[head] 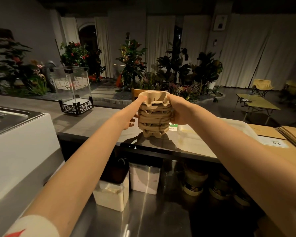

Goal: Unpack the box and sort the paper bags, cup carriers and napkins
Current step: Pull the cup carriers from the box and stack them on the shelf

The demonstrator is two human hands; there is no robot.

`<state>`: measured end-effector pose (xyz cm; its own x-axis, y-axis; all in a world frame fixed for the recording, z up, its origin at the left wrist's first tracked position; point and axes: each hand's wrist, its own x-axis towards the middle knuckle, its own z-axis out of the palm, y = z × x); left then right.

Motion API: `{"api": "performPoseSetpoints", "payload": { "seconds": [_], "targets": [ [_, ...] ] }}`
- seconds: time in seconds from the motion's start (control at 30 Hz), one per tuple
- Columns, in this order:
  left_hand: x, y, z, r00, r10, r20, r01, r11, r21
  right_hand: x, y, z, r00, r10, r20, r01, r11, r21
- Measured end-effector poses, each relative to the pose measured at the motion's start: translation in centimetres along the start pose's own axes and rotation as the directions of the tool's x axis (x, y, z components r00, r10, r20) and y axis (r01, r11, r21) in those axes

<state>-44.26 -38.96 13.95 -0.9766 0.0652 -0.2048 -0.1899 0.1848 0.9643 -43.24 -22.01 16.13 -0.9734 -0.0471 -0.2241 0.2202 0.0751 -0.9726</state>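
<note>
Left hand (133,111), right hand (178,110): grips clamped on ridged pulp cup carriers (155,117) (stacked)

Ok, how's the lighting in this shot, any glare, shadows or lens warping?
Head view: dim room, with warm light on the stack of cup carriers; its shadow falls toward the camera on the grey counter; glare streaks the steel worktop below; the wide-angle lens bows the counter edges.

Matt moulded-pulp cup carriers (155,117)

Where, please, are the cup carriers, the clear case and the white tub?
cup carriers (155,117): head view, front of stack.
clear case (71,89): head view, front corner.
white tub (229,130): head view, top.
</note>
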Motion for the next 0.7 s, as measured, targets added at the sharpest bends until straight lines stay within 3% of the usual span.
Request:
{"api": "performPoseSetpoints", "payload": {
  "seconds": [0.27, 0.43, 0.7],
  "targets": [
    [0.0, -1.3, -0.3, 0.999, -0.038, 0.014, 0.039, 0.999, -0.033, -0.1, 0.3, 1.4, 0.994, 0.028, -0.106, -0.034, 0.998, -0.057],
    [-0.4, -1.0, 0.0, 1.000, -0.013, 0.012, 0.014, 0.995, -0.097, -0.5, 0.4, 1.4, 1.000, 0.015, -0.026, -0.016, 0.999, -0.041],
    [-0.6, -0.8, -0.3, 0.999, -0.005, -0.042, -0.001, 0.988, -0.151, -1.9, 0.2, 1.9, 0.995, -0.062, -0.084, 0.057, 0.997, -0.058]
  ]
}}
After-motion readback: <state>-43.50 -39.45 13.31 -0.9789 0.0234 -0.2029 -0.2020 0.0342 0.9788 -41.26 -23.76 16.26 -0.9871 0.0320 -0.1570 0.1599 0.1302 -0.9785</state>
